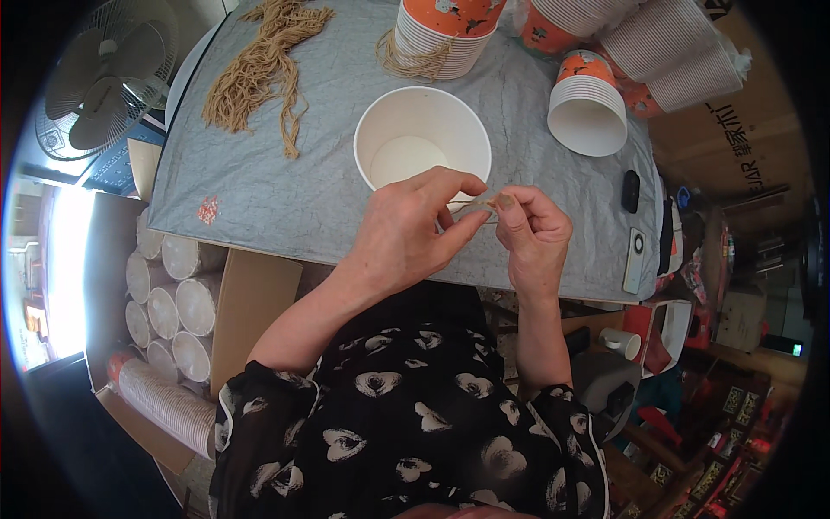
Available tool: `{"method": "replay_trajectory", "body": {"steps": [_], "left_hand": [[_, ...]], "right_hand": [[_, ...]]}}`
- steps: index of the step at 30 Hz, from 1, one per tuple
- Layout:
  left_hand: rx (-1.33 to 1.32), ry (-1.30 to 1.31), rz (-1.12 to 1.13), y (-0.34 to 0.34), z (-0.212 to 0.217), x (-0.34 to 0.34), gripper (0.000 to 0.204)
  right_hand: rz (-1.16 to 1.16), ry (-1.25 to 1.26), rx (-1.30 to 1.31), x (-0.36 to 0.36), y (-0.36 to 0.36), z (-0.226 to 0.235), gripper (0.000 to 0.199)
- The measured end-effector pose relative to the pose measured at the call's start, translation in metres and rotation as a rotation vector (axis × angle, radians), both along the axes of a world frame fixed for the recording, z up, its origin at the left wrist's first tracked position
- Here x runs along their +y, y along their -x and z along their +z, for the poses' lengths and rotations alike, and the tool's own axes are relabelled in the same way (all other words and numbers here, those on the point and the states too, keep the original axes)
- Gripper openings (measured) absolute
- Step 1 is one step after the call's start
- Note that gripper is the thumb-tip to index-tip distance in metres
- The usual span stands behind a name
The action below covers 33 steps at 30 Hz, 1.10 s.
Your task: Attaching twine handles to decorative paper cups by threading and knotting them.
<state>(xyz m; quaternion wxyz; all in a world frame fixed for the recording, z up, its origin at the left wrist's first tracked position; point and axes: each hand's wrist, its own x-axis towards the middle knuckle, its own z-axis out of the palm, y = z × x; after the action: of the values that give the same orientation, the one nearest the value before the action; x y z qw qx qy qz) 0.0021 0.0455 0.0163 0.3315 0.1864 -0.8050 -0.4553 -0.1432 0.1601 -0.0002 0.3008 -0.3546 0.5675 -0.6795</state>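
My two hands meet in front of the white paper bucket (372,130), with a thin tan string (478,203) running between them. My right hand (538,233) pinches the string between thumb and forefinger. My left hand (406,229) has its fingers curled round the other part of the string, thumb and forefinger bent toward the right hand. The string's course inside the left palm is hidden. Behind my hands the bucket stands upright with its mouth toward me, and its near rim is partly covered by the left hand.
Tan strings (259,73) lie bunched at the far left. Behind the bucket, nested orange-and-white buckets (445,48) have more string against them. A bucket stack (588,112) lies tipped at right, near a black object (631,190). An open carton (255,298) of wrapped stacks stands lower left.
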Motion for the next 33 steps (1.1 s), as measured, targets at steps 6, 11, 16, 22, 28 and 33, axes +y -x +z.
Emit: {"method": "replay_trajectory", "body": {"steps": [6,11,16,22,28,33], "left_hand": [[0.05,0.116,0.019,0.003,-0.006,0.003,0.012],[0.061,0.188,0.055,-0.004,-0.006,0.0,0.013],[0.034,0.157,0.03,-0.011,-0.014,0.005,0.015],[-0.036,0.04,0.107,-0.021,-0.026,0.003,0.012],[-0.082,-0.016,0.136,-0.031,-0.035,-0.002,0.013],[-0.069,0.078,0.107,-0.038,-0.047,-0.01,0.02]], "right_hand": [[0.048,-0.034,-0.044,0.008,0.007,0.005,0.016],[0.207,-0.166,0.115,0.017,0.018,0.011,0.012],[0.193,-0.053,0.03,0.028,0.016,0.014,0.008],[0.125,0.134,0.011,0.04,0.017,0.019,0.004],[0.036,0.266,-0.054,0.048,0.02,0.021,0.006],[-0.044,0.406,-0.126,0.05,0.034,0.024,0.01]]}}
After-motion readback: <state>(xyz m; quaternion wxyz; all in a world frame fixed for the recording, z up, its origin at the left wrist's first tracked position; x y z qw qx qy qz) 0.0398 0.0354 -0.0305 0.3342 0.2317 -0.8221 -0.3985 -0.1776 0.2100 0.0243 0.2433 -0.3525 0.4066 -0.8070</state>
